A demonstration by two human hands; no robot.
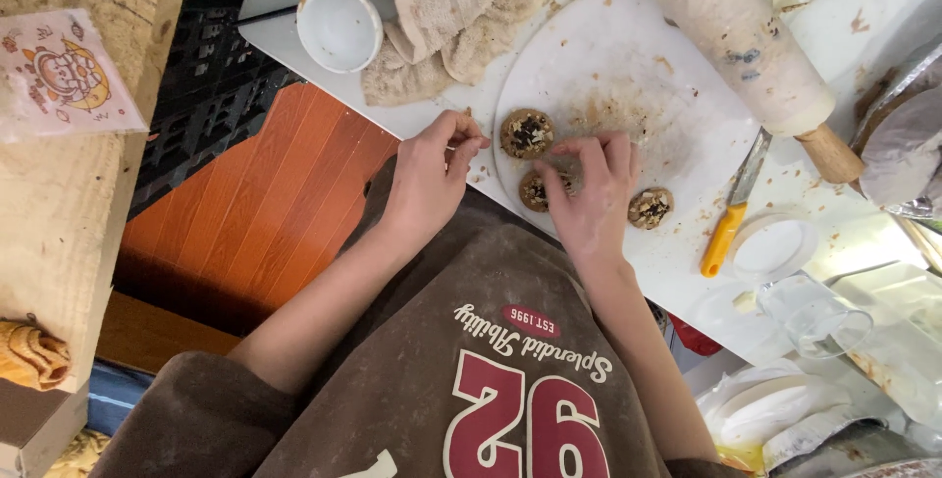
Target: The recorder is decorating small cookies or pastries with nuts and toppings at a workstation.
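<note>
Three round brown dough discs topped with dark bits lie on a round white board [608, 66]. One disc [527, 132] sits between my hands, a second disc [537, 189] is half covered by my right hand [589, 193], and a third disc [651, 207] lies to the right. My right hand's fingers press down on the second disc. My left hand [432, 169] hovers at the board's left edge with fingertips pinched together; whether it holds a crumb is unclear.
A large rolling pin [746, 41] lies across the board's upper right. A knife with an orange handle [731, 213], a white lid [773, 245] and a clear glass [819, 319] sit right. A white bowl [339, 26] and beige towel [461, 7] sit at upper left.
</note>
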